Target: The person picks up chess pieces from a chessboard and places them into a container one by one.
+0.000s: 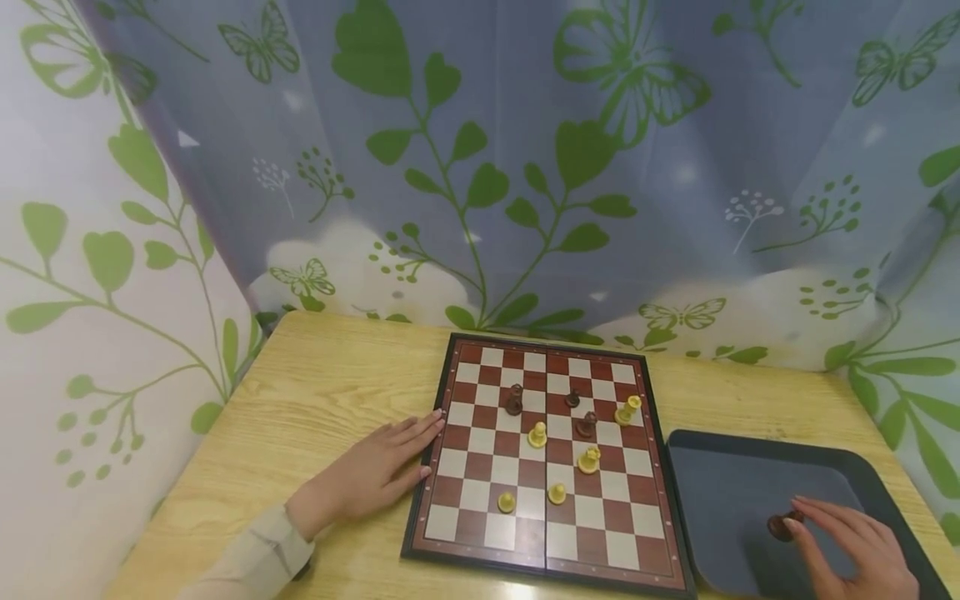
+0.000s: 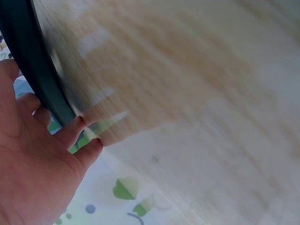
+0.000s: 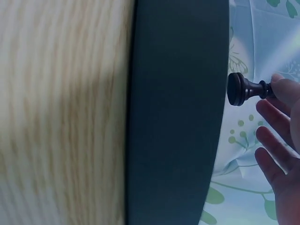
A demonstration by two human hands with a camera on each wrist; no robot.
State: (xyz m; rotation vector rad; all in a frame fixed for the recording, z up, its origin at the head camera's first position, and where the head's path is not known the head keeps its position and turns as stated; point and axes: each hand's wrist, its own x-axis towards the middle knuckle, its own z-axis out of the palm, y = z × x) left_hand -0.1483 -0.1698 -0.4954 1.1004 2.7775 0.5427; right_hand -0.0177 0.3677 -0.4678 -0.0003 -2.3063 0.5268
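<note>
In the head view, my right hand (image 1: 862, 546) pinches a dark brown chess piece (image 1: 782, 527) by its top end, over the dark tray (image 1: 738, 442). The right wrist view shows that dark chess piece (image 3: 238, 89) lying sideways, its wide round base away from the thumb and fingers. My left hand (image 1: 378, 471) lies at the left edge of the chessboard (image 1: 468, 554), fingers extended, fingertips at the dark border. Standing on the board are a dark knight (image 1: 587, 425), other dark pieces (image 1: 513, 402) and several yellow pieces (image 1: 588, 461).
The tray stands close against the board's right side on a light wooden table (image 1: 337, 367). Behind and beside the table hangs a curtain (image 1: 510, 208) with a leaf and butterfly print. A yellow piece (image 1: 628, 410) stands near the board's right border.
</note>
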